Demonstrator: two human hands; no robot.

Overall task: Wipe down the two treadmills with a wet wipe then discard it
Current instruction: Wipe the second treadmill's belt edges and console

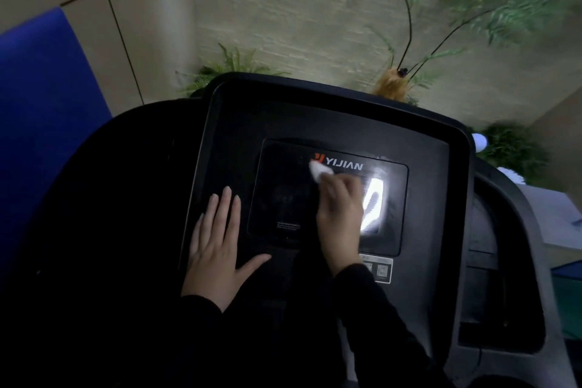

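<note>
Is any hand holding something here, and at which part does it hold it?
The right hand holds a white wet wipe by its lower end; the upper end sticks out against the treadmill screen. The left hand holds nothing; it lies flat on the console.

The treadmill console (327, 123), black and glossy, filled the middle of the frame. On it lay a flat, open left hand (217, 249) at lower centre, and a white wet wipe (319, 171) pressed against the dark screen (283, 192) under the right hand (341, 217).
</note>
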